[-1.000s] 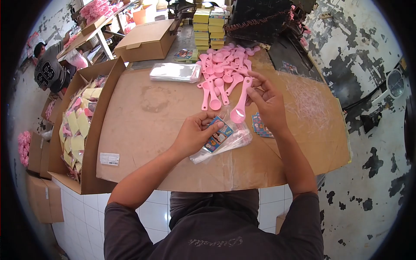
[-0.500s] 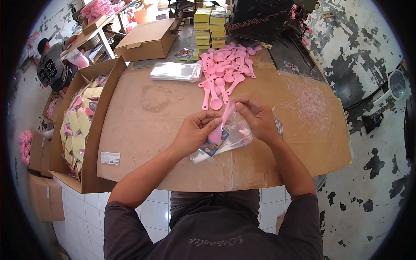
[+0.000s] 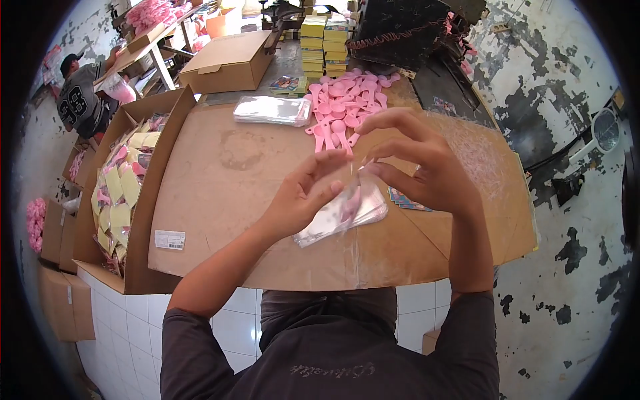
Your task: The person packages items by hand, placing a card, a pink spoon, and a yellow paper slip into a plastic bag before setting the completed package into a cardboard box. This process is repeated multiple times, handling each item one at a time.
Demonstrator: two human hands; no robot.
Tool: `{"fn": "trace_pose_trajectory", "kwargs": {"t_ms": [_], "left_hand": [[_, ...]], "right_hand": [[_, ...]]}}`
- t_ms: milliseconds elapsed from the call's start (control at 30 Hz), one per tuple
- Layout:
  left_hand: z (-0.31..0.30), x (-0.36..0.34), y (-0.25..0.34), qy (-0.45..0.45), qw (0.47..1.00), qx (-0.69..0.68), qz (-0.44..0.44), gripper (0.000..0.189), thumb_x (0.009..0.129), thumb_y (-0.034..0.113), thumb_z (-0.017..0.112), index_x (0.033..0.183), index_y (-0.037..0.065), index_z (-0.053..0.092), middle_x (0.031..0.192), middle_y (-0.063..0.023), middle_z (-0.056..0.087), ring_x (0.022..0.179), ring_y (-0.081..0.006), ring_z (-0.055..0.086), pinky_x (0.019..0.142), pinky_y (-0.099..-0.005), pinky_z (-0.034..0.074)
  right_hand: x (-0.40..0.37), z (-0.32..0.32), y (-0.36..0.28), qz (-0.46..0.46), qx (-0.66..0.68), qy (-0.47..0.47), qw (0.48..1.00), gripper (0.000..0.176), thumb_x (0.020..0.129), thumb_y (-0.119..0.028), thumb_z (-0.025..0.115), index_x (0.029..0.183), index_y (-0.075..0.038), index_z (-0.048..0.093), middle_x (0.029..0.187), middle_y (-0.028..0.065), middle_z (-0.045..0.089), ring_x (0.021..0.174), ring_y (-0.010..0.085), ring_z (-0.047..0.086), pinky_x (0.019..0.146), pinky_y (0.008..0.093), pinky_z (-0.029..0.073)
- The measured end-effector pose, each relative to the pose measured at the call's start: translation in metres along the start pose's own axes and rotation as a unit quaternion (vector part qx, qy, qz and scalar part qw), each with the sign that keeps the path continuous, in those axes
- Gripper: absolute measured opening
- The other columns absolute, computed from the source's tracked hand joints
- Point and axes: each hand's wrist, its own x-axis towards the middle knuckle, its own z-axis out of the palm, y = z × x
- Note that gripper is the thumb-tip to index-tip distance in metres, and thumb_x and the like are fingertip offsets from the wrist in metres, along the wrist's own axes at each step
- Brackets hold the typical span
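Both hands are over a stack of clear plastic bags (image 3: 327, 223) on the cardboard-covered table. My left hand (image 3: 307, 193) has its thumb and fingers apart, with nothing visible gripped. Thumb and a finger of my right hand (image 3: 420, 163) meet at the top of a blurred clear bag (image 3: 350, 200) with something pink inside; its other fingers are raised and curved. Beyond the hands lies a pile of pink spoons (image 3: 347, 100). Small printed cards (image 3: 408, 200) lie partly hidden beneath my right hand.
A long carton (image 3: 137, 260) of filled packets stands at the left. Farther back are another bag stack (image 3: 272, 111), a closed box (image 3: 227, 63) and stacked yellow cards (image 3: 325, 47). Plastic strands (image 3: 477, 153) lie at the right. A person (image 3: 83, 100) is at the far left.
My left hand has opened and come off the pink piece. The right hand has risen slightly and moved right, its fingers spreading. The card and pink piece between the hands are now a blurred bag.
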Motion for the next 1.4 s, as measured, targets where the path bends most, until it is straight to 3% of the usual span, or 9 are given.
{"fn": "trace_pose_trajectory", "kwargs": {"t_ms": [100, 333, 533, 700, 1000, 1133, 1200, 1300, 1400], "left_hand": [[-0.005, 0.002, 0.010, 0.003, 0.981, 0.168, 0.099, 0.057, 0.095, 0.010, 0.068, 0.149, 0.004, 0.050, 0.149, -0.0124, 0.056, 0.141, -0.0234, 0.049, 0.121, -0.0421, 0.033], [0.013, 0.001, 0.028, 0.019, 0.969, 0.221, 0.108, 0.054, 0.097, 0.016, 0.072, 0.146, 0.005, 0.053, 0.134, -0.0119, 0.067, 0.126, -0.0207, 0.062, 0.109, -0.0383, 0.047], [0.011, 0.000, 0.036, -0.004, 0.998, 0.054, -0.021, 0.040, 0.102, 0.009, 0.065, 0.140, 0.000, 0.056, 0.113, -0.0151, 0.075, 0.105, -0.0172, 0.072, 0.090, -0.0306, 0.058], [0.018, -0.002, 0.036, 0.029, 0.996, 0.078, 0.009, 0.037, 0.101, 0.010, 0.067, 0.134, -0.003, 0.059, 0.099, -0.0108, 0.079, 0.094, -0.0109, 0.073, 0.080, -0.0267, 0.059], [0.014, -0.006, 0.031, -0.026, 0.939, 0.341, -0.012, 0.046, 0.097, 0.007, 0.071, 0.137, -0.009, 0.056, 0.099, -0.0153, 0.079, 0.090, -0.0141, 0.075, 0.081, -0.0286, 0.059], [0.012, -0.004, 0.028, -0.003, 0.973, 0.226, -0.053, 0.042, 0.100, 0.010, 0.068, 0.137, -0.007, 0.057, 0.103, -0.0150, 0.078, 0.096, -0.0148, 0.075, 0.083, -0.0286, 0.058], [0.005, -0.001, 0.028, 0.004, 0.988, 0.123, -0.091, 0.039, 0.102, 0.012, 0.067, 0.136, -0.006, 0.059, 0.105, -0.0154, 0.078, 0.099, -0.0158, 0.074, 0.086, -0.0286, 0.058], [-0.008, 0.002, 0.018, 0.040, 0.993, 0.059, -0.090, 0.036, 0.104, 0.013, 0.064, 0.135, -0.005, 0.060, 0.110, -0.0171, 0.077, 0.102, -0.0183, 0.074, 0.089, -0.0297, 0.058], [-0.012, 0.005, 0.019, 0.043, 0.995, 0.028, -0.088, 0.034, 0.104, 0.012, 0.063, 0.133, -0.006, 0.060, 0.115, -0.0196, 0.075, 0.104, -0.0213, 0.074, 0.092, -0.0318, 0.059]], "right_hand": [[0.008, -0.010, -0.012, 0.000, -0.139, -0.014, 0.990, 0.010, 0.087, -0.010, 0.072, 0.096, -0.004, 0.072, 0.106, 0.0067, 0.069, 0.102, 0.0280, 0.064, 0.088, 0.0410, 0.051], [0.003, 0.000, -0.015, 0.094, -0.032, 0.007, 0.995, 0.013, 0.087, -0.003, 0.073, 0.100, -0.001, 0.071, 0.086, 0.0124, 0.070, 0.075, 0.0270, 0.069, 0.069, 0.0354, 0.055], [0.000, 0.013, -0.018, 0.133, -0.043, 0.061, 0.988, 0.011, 0.089, -0.011, 0.072, 0.098, -0.004, 0.070, 0.093, 0.0106, 0.067, 0.083, 0.0299, 0.066, 0.076, 0.0410, 0.051], [0.000, 0.030, -0.017, -0.010, -0.195, 0.105, 0.975, 0.015, 0.081, -0.011, 0.075, 0.093, -0.007, 0.068, 0.100, 0.0065, 0.064, 0.096, 0.0248, 0.063, 0.082, 0.0389, 0.048], [-0.005, 0.055, 0.008, -0.037, -0.248, 0.031, 0.968, 0.016, 0.076, -0.011, 0.072, 0.088, -0.005, 0.063, 0.097, 0.0076, 0.060, 0.095, 0.0235, 0.060, 0.081, 0.0369, 0.047], [-0.006, 0.041, 0.016, -0.011, -0.258, 0.100, 0.961, 0.011, 0.084, -0.009, 0.068, 0.090, -0.003, 0.061, 0.094, 0.0072, 0.060, 0.090, 0.0200, 0.060, 0.076, 0.0346, 0.048], [-0.019, 0.019, 0.017, 0.184, -0.010, 0.051, 0.981, 0.008, 0.091, -0.009, 0.065, 0.091, -0.003, 0.060, 0.089, 0.0049, 0.060, 0.086, 0.0152, 0.060, 0.075, 0.0320, 0.048], [-0.053, -0.040, 0.016, 0.310, 0.407, -0.063, 0.857, 0.012, 0.102, -0.011, 0.057, 0.093, -0.003, 0.060, 0.080, 0.0001, 0.058, 0.077, 0.0079, 0.059, 0.073, 0.0275, 0.047], [-0.098, -0.074, 0.071, 0.389, 0.306, 0.020, 0.869, 0.008, 0.099, -0.005, 0.056, 0.104, -0.003, 0.062, 0.085, 0.0032, 0.063, 0.081, 0.0129, 0.063, 0.077, 0.0305, 0.050]]}}
